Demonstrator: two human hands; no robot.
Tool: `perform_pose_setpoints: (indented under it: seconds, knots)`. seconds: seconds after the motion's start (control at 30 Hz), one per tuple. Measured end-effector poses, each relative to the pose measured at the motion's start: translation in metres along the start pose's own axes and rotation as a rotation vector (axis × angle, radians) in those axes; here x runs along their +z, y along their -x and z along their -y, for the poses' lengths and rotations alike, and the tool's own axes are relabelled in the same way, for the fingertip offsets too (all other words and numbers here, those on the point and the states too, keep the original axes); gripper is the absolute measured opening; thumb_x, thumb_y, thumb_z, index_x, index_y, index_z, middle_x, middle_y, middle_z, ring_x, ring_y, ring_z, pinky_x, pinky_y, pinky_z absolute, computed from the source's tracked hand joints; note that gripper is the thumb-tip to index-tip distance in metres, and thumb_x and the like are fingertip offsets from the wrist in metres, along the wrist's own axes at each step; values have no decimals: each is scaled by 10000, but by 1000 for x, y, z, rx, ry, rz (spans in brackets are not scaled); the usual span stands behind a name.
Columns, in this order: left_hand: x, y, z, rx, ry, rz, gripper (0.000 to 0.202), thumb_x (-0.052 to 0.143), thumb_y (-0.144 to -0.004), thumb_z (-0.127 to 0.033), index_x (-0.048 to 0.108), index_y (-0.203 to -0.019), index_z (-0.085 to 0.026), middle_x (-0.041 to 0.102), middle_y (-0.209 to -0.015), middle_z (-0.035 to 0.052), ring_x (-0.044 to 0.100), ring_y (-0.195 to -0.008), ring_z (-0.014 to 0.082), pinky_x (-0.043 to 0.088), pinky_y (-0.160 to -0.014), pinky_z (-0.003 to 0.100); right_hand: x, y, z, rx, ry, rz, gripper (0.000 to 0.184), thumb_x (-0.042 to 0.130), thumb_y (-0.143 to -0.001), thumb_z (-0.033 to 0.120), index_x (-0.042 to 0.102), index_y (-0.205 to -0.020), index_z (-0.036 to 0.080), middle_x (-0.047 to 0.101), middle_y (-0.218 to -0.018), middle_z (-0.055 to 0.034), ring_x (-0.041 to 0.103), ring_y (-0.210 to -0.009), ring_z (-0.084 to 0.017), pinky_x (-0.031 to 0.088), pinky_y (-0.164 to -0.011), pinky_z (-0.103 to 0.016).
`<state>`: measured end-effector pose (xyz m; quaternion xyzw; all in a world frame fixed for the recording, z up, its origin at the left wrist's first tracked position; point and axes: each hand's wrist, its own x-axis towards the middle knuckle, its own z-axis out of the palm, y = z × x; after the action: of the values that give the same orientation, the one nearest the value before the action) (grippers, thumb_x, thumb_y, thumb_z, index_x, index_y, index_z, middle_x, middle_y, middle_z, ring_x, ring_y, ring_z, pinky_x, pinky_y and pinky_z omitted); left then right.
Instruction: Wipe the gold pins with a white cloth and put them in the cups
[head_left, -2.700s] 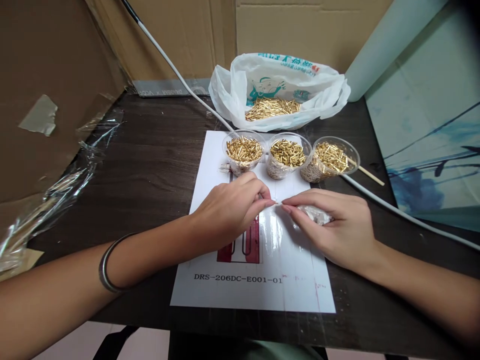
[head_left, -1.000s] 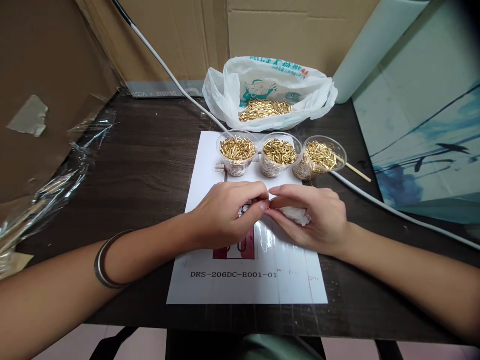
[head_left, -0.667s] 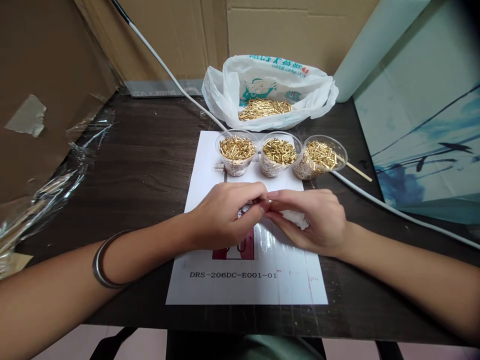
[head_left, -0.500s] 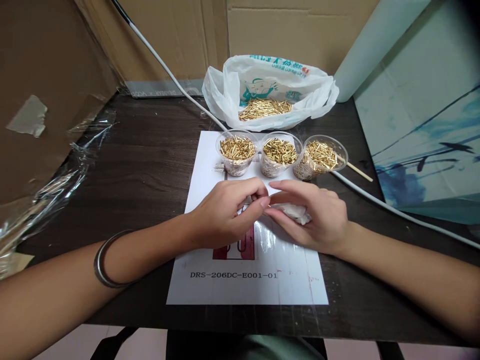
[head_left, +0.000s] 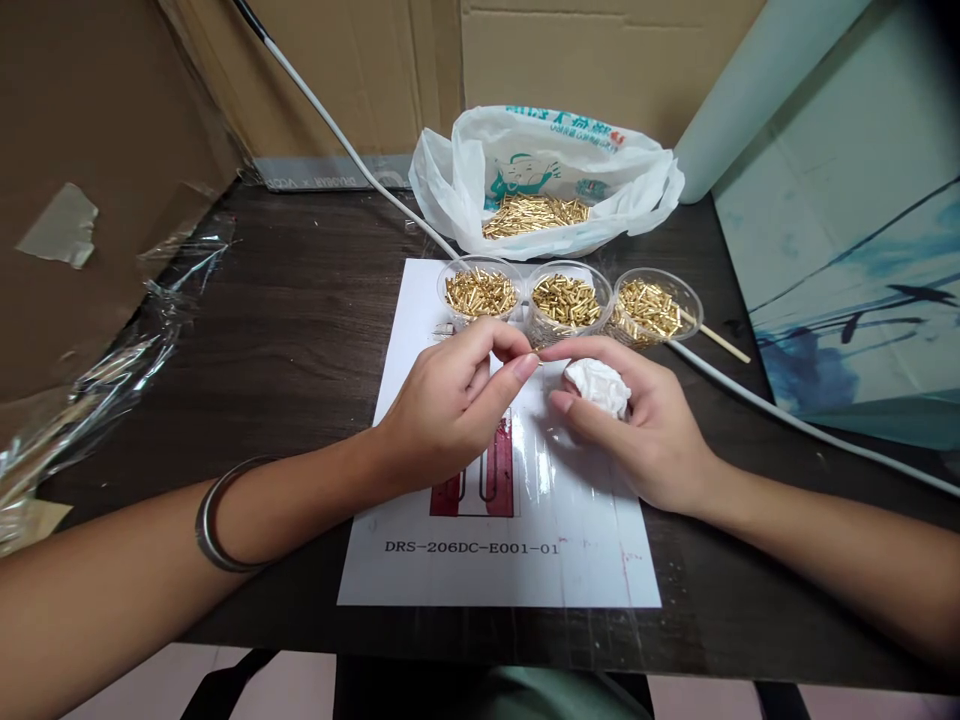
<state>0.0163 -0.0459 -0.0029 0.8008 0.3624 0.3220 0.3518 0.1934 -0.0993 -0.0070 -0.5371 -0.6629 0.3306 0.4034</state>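
My left hand (head_left: 450, 410) and my right hand (head_left: 637, 425) meet fingertip to fingertip over a white printed sheet (head_left: 502, 560) on the dark table (head_left: 300, 300). Between the fingertips sits a tiny gold pin (head_left: 539, 359), pinched by the left thumb and forefinger. My right hand is curled around a crumpled white wad (head_left: 598, 385) in its palm. Just beyond the hands stand three clear cups of gold pins: left (head_left: 480, 291), middle (head_left: 568, 299) and right (head_left: 654, 306).
A white plastic bag (head_left: 547, 180) with more gold pins lies behind the cups. A thin wooden stick (head_left: 716, 340) leans from the right cup. A white cable (head_left: 787, 415) crosses the table. Crumpled clear film (head_left: 112, 370) lies at left; cardboard walls and a blue-white panel (head_left: 840, 250) surround.
Both hands have lifted and moved a little toward the cups. My right hand has turned palm-up, so the white wad shows in it. The fingertips stay together.
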Motion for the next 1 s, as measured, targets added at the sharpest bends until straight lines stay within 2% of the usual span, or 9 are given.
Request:
perform_pose_setpoints:
  seconds: [0.1,0.2,0.3,0.37,0.43,0.53,0.6,0.77,1.0]
  knots:
    - [-1,0,-1,23,-33,7,124,465,-885,-309,519,-886,-197,494,-663,-16,443,-549,67,362,-495,212,3,0,-4,108,-220,55,260,456,-878,293,535,-1114,220,616,-789,5,510,-577,-78,418,-511,-202]
    - [-1,0,-1,56,-56,22,123,485,-876,-305,533,-894,-193,514,-676,-19,425,-521,55,346,-471,203,4,0,-6,166,-302,120,262,371,-917,344,548,-1048,201,597,-715,14,457,-503,-66,371,-447,-191]
    - [-1,0,0,84,-52,38,111,492,-874,-283,539,-895,-184,506,-645,-32,390,-481,43,326,-450,194,3,1,-6,162,-266,153,307,325,-933,362,568,-901,176,553,-652,21,456,-524,-62,373,-493,-199]
    - [-1,0,1,109,-45,30,104,503,-868,-269,543,-886,-175,505,-627,-38,388,-469,39,324,-448,191,1,1,-4,134,-206,161,278,357,-923,353,570,-892,178,543,-668,24,472,-579,-64,376,-537,-199]
    - [0,-1,3,142,-48,8,95,525,-855,-260,552,-879,-171,499,-605,-44,386,-456,35,323,-446,188,0,0,-3,80,-120,169,203,454,-882,322,563,-990,189,578,-795,16,514,-703,-77,404,-631,-207]
    - [0,-1,4,158,-71,-19,85,541,-844,-248,563,-884,-177,490,-584,-48,379,-441,32,315,-434,182,0,-2,-2,8,-60,157,396,585,-788,239,486,-1168,190,555,-1099,-17,517,-980,-124,398,-854,-245]
    - [0,-1,4,144,-81,-17,91,536,-846,-253,562,-892,-179,506,-591,-41,389,-444,35,317,-428,180,1,-4,-2,16,-92,138,471,619,-756,219,459,-1197,186,534,-1148,-27,504,-1030,-136,389,-892,-255]
    - [-1,-1,3,133,-73,-2,106,520,-855,-266,557,-890,-173,575,-653,-17,423,-466,41,336,-438,179,2,-6,1,144,-147,211,210,607,-785,314,575,-943,179,577,-796,16,503,-694,-76,394,-625,-205]
    - [1,-1,4,176,-47,1,78,547,-836,-227,551,-877,-161,534,-605,-40,403,-449,27,335,-433,155,2,-2,-4,146,-268,235,259,428,-897,386,489,-784,162,456,-701,25,401,-648,-63,340,-598,-223]
